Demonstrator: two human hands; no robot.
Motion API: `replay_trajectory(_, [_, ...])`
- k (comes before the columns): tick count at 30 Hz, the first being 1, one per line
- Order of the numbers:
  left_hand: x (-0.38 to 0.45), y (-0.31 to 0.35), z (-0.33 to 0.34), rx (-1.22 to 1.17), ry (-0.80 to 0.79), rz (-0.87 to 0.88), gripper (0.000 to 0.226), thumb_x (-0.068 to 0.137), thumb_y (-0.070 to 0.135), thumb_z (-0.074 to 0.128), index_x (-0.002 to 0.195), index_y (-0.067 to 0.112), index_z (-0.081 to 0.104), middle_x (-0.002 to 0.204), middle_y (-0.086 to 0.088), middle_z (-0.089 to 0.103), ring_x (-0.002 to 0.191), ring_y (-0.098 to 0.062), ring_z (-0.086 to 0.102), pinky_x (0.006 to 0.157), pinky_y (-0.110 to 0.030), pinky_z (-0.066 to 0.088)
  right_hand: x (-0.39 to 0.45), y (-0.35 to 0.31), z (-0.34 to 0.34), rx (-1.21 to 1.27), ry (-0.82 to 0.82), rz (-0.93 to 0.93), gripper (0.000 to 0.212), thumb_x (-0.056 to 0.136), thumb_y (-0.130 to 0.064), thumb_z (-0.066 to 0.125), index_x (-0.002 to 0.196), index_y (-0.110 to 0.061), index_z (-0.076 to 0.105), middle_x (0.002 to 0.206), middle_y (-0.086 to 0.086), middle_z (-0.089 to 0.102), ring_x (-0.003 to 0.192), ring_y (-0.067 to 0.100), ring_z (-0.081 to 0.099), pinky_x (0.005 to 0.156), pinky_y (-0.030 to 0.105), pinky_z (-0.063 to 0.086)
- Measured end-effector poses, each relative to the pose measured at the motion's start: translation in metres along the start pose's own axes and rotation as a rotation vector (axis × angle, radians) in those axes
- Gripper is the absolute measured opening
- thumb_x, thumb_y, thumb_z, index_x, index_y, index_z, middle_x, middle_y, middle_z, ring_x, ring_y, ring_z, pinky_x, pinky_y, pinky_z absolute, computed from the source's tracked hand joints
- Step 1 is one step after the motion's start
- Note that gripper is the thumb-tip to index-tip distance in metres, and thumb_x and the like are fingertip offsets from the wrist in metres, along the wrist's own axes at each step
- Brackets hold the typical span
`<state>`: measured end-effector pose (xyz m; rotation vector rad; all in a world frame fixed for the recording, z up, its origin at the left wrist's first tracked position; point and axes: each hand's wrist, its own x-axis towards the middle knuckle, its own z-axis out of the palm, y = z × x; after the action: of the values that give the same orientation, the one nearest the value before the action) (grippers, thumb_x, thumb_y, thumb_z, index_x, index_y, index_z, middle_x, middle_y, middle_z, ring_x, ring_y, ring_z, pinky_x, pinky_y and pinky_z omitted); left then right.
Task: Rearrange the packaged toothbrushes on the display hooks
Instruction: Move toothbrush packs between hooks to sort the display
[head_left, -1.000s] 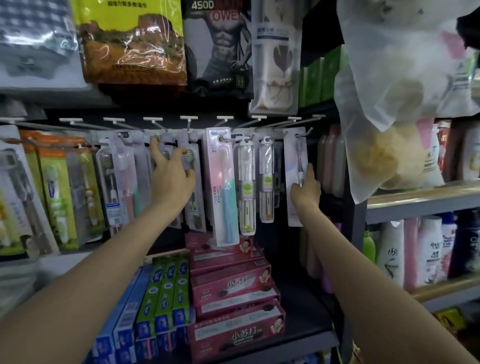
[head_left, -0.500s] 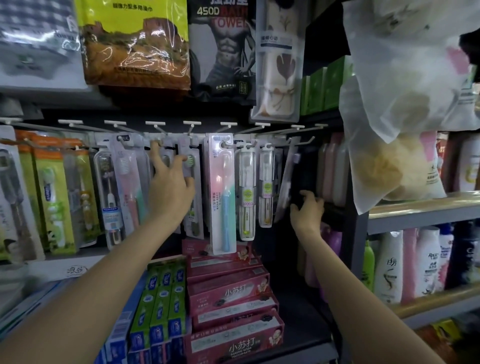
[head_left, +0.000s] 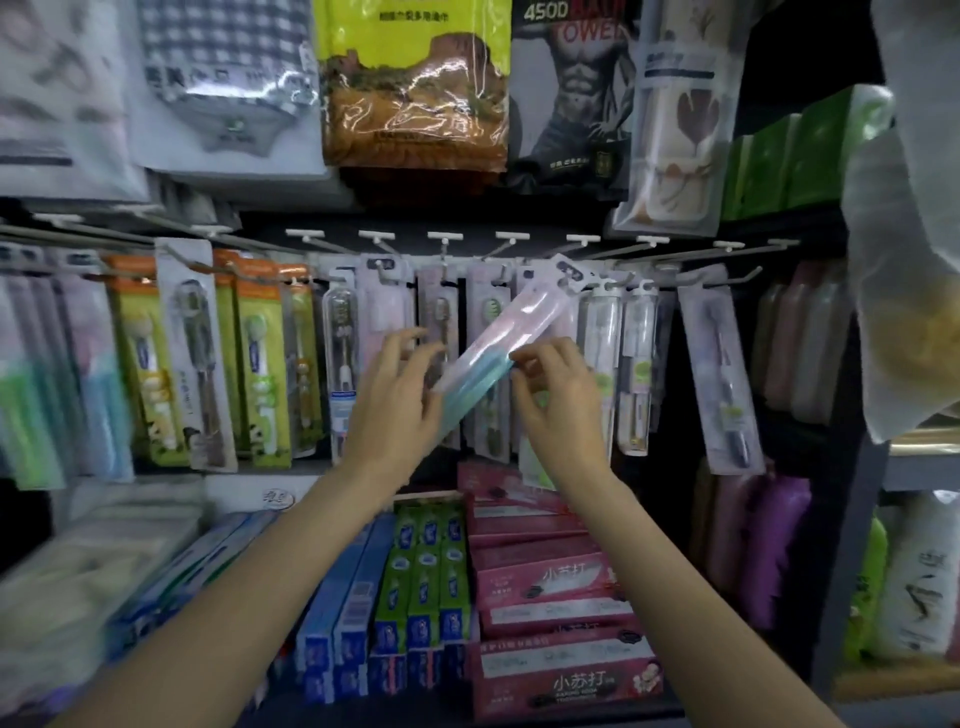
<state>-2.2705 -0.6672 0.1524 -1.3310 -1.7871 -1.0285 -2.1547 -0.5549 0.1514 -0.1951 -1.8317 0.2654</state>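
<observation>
A pink-and-teal toothbrush pack (head_left: 498, 338) hangs tilted across the middle of the row, its top corner up by the hooks (head_left: 566, 270). My right hand (head_left: 558, 400) pinches the pack's right edge about halfway down. My left hand (head_left: 400, 400) is under its lower end with fingers spread; whether it touches is unclear. Other packaged toothbrushes hang straight: clear tube packs (head_left: 602, 364) to the right, a grey-carded pack (head_left: 722, 364) further right, orange-and-green packs (head_left: 260, 358) to the left.
Metal hooks with white tags (head_left: 444, 236) run along the rail. Toothpaste boxes, pink (head_left: 550, 582), green (head_left: 426, 577) and blue (head_left: 348, 608), are stacked below. Towel packs (head_left: 415, 88) hang above. A plastic bag (head_left: 914, 260) hangs at the right beside shelves of bottles (head_left: 909, 582).
My right hand left the far-right grey pack and came to the pink-and-teal pack, which now tilts instead of hanging straight. My left hand moved down and right beneath it. The view shifted left.
</observation>
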Motion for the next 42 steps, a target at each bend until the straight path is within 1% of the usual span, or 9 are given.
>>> replay_trajectory(4, [-0.016, -0.028, -0.012, 0.037, 0.108, -0.091, 0.042, 0.082, -0.002, 0.055, 0.121, 0.013, 0.057, 0.137, -0.016, 0.037, 0.123, -0.032, 0.037, 0.099, -0.044, 0.036, -0.009, -0.002, 0.022, -0.131, 0.083, 0.043, 0.030, 0.087, -0.011, 0.062, 0.116, -0.006, 0.055, 0.119, 0.014, 0.043, 0.106, 0.023, 0.044, 0.082, 0.021, 0.039])
replay_trajectory(11, [-0.025, -0.041, -0.001, -0.016, -0.205, -0.245, 0.058, 0.090, 0.005, 0.047, 0.138, 0.037, 0.038, 0.155, -0.011, -0.009, 0.141, -0.037, 0.004, 0.111, -0.046, 0.022, -0.010, 0.010, 0.014, -0.262, 0.072, 0.259, 0.033, 0.084, 0.001, 0.059, 0.116, 0.000, 0.054, 0.123, 0.019, 0.038, 0.114, 0.029, 0.038, 0.093, 0.029, 0.039])
replay_trajectory(16, [-0.031, -0.051, 0.004, -0.097, -0.237, -0.261, 0.061, 0.086, -0.001, 0.053, 0.137, 0.030, 0.041, 0.154, -0.012, -0.006, 0.129, -0.040, 0.037, 0.111, -0.035, 0.029, -0.015, -0.002, 0.033, -0.292, -0.073, 0.045, 0.035, 0.086, 0.006, 0.054, 0.121, 0.005, 0.049, 0.124, 0.020, 0.044, 0.107, 0.030, 0.050, 0.086, 0.024, 0.040])
replay_trajectory(21, [-0.039, -0.059, -0.004, -0.025, -0.239, -0.227, 0.060, 0.086, 0.001, 0.053, 0.138, 0.028, 0.040, 0.147, -0.011, 0.014, 0.108, -0.030, 0.051, 0.101, -0.040, 0.040, -0.005, 0.005, 0.079, -0.167, -0.190, 0.535, 0.073, 0.087, -0.004, 0.060, 0.143, 0.004, 0.013, 0.142, 0.023, 0.026, 0.126, 0.035, 0.036, 0.101, 0.037, 0.036])
replay_trajectory(26, [-0.042, -0.068, -0.012, -0.005, -0.271, -0.168, 0.060, 0.086, 0.003, 0.053, 0.139, 0.029, 0.039, 0.150, -0.008, 0.013, 0.116, -0.029, 0.046, 0.101, -0.042, 0.040, 0.008, 0.001, 0.091, -0.129, -0.069, 0.804, 0.055, 0.090, -0.003, 0.054, 0.136, 0.001, 0.025, 0.128, 0.022, 0.048, 0.111, 0.037, 0.053, 0.080, 0.041, 0.045])
replay_trajectory(33, [-0.047, -0.048, -0.012, 0.037, 0.084, 0.023, 0.048, 0.074, -0.008, 0.060, 0.117, 0.013, 0.057, 0.137, -0.013, 0.033, 0.125, -0.031, 0.033, 0.098, -0.048, 0.040, -0.006, -0.027, 0.047, 0.027, -0.156, 0.642, 0.068, 0.092, 0.000, 0.048, 0.147, -0.011, 0.010, 0.148, 0.013, 0.031, 0.124, 0.032, 0.046, 0.100, 0.041, 0.042])
replay_trajectory(37, [-0.034, -0.009, 0.000, -0.230, -0.075, -0.042, 0.048, 0.088, 0.004, 0.052, 0.134, 0.013, 0.043, 0.137, -0.007, 0.035, 0.114, -0.019, 0.045, 0.091, -0.033, 0.045, 0.019, -0.035, -0.003, -0.034, -0.393, 0.658, 0.065, 0.094, 0.000, 0.046, 0.148, -0.011, 0.012, 0.148, 0.011, 0.032, 0.129, 0.028, 0.039, 0.093, 0.028, 0.037])
replay_trajectory(40, [-0.025, 0.019, 0.014, -0.495, -0.199, -0.266, 0.060, 0.094, 0.017, 0.050, 0.146, 0.014, 0.020, 0.143, -0.006, 0.033, 0.123, -0.020, 0.043, 0.099, -0.031, 0.039, 0.037, -0.033, -0.031, -0.286, -0.559, 0.560, 0.062, 0.093, -0.002, 0.045, 0.147, -0.009, 0.014, 0.138, 0.016, 0.042, 0.121, 0.031, 0.046, 0.084, 0.027, 0.039])
replay_trajectory(42, [-0.021, 0.031, 0.019, -0.670, -0.264, -0.461, 0.060, 0.095, 0.020, 0.049, 0.145, 0.011, 0.018, 0.134, -0.005, 0.041, 0.117, -0.017, 0.046, 0.091, -0.019, 0.036, 0.048, -0.031, -0.041, -0.462, -0.641, 0.482, 0.064, 0.092, -0.003, 0.046, 0.146, -0.006, 0.013, 0.130, 0.021, 0.048, 0.116, 0.034, 0.049, 0.082, 0.031, 0.041])
